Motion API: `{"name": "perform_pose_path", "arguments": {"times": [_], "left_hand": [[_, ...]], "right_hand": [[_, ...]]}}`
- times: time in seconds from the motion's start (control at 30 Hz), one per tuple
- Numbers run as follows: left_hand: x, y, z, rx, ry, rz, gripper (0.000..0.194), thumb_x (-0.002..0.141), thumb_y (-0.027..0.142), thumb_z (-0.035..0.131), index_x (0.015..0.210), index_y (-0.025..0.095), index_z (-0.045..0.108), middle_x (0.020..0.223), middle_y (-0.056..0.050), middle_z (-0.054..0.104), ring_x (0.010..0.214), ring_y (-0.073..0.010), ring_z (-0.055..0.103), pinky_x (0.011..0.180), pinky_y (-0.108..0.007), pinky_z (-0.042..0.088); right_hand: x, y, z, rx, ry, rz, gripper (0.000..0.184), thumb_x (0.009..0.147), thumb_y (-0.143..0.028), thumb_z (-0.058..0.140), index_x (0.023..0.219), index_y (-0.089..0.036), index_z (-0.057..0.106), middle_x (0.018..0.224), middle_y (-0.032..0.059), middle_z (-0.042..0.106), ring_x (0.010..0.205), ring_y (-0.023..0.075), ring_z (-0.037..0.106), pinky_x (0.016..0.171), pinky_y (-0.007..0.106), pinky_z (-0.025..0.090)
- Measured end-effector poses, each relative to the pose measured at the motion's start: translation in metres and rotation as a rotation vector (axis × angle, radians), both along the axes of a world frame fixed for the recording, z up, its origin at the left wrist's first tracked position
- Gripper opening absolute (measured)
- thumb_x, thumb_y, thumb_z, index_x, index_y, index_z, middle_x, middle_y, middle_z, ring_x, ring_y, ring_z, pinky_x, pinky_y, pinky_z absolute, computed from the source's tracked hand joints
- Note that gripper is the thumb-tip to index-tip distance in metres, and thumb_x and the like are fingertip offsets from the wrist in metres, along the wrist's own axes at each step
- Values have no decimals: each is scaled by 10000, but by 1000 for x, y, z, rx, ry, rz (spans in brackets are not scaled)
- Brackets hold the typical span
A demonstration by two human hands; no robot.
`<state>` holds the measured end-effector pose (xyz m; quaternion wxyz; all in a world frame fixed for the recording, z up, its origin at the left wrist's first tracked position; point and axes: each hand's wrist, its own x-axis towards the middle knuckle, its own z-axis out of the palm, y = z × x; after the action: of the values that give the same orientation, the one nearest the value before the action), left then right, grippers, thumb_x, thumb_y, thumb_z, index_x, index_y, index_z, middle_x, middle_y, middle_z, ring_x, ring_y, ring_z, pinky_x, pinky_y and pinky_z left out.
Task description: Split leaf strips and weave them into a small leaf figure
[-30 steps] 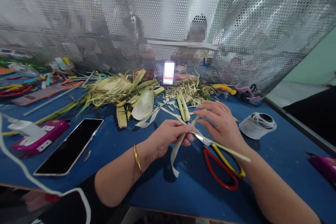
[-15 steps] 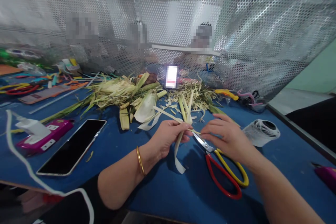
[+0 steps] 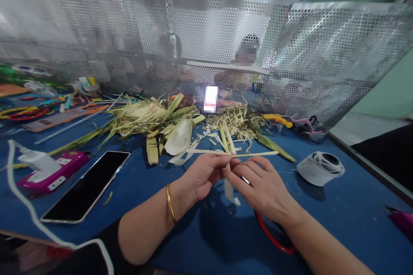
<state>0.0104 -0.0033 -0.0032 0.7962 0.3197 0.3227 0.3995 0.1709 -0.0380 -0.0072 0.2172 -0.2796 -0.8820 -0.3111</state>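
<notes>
My left hand (image 3: 206, 175), with a gold bangle at the wrist, is closed in a pinch on crossed pale husk strips (image 3: 256, 154). One strip lies crosswise above the fingers, and others point away toward the back. A wider strip end (image 3: 229, 190) hangs below. My right hand (image 3: 263, 187) meets the left at the crossing, its fingertips closed on the strips. Beneath the right hand lie scissors, mostly hidden; part of the red handle (image 3: 274, 238) shows on the blue table (image 3: 193, 240).
A husk pile (image 3: 142, 118) and shredded scraps (image 3: 238, 120) line the back, before a perforated metal screen (image 3: 219, 21). A thread spool (image 3: 320, 168) stands right. On the left are a phone (image 3: 87, 187), a purple power strip (image 3: 54, 172) and a white cable (image 3: 29, 200). People sit behind the screen.
My right hand has moved left to the crossing and now covers most of the scissors. One strip has turned to lie crosswise, its end pointing right.
</notes>
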Motion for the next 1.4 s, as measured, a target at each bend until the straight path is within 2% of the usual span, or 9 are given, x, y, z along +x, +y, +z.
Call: {"name": "perform_pose_path", "arguments": {"times": [0.17,0.33,0.43,0.57,0.8,1.0,1.17,1.23,1.4], "left_hand": [[3,-1,-7,26,42,23,216,572,222,831,702,90,720,705,-60,688,617,-89,573,606,-192,424],[5,-1,-8,27,71,57,165,599,204,809,673,87,720,656,-52,672,595,-82,567,585,-185,417],[4,0,-6,36,51,53,164,613,200,807,689,90,713,668,-51,677,605,-93,590,643,-203,466],[3,-1,-3,-13,81,79,149,736,227,724,788,87,724,654,-53,669,631,-119,623,748,-264,519],[6,0,-6,33,137,143,109,771,180,664,719,95,707,533,1,575,522,-74,534,649,-214,492],[5,-5,-4,109,195,-35,247,739,329,703,654,100,663,541,5,556,498,-82,520,632,-245,497],[5,-11,-2,172,231,-163,348,745,456,667,662,118,666,544,-6,571,509,-91,514,650,-265,504],[6,-12,-3,219,281,-163,296,729,414,681,675,124,688,526,2,557,518,-93,509,634,-248,491],[8,-10,-5,293,399,-135,136,676,266,683,634,138,706,491,20,514,514,-93,475,608,-239,479]], "right_hand": [[-7,1,-8,-22,43,95,320,940,-80,366,837,-151,661,784,66,676,834,188,587,853,346,407],[-7,-1,-3,-124,116,208,337,953,-78,321,932,-146,650,810,61,708,817,170,622,907,324,417],[1,2,0,-104,303,54,237,949,-137,407,1057,-151,617,909,81,715,852,186,625,847,343,422],[13,9,-1,-92,410,-227,168,931,-265,513,951,-160,644,871,89,704,827,218,620,872,387,378],[10,10,-6,-393,298,-152,292,956,-230,431,743,-184,624,658,18,637,652,159,559,819,349,346],[13,13,-5,-846,992,-222,270,890,-408,502,845,-196,662,857,48,677,828,196,589,761,317,399],[8,13,-5,-1320,1384,-112,342,752,-500,650,641,-184,583,596,-8,580,599,141,502,625,279,395],[5,12,-7,-1346,1467,-122,379,693,-502,700,577,-183,531,558,-19,540,542,118,447,558,261,359],[4,15,-16,-1133,1445,-215,360,679,-480,688,548,-184,531,529,-28,479,539,113,397,522,249,320]]}}
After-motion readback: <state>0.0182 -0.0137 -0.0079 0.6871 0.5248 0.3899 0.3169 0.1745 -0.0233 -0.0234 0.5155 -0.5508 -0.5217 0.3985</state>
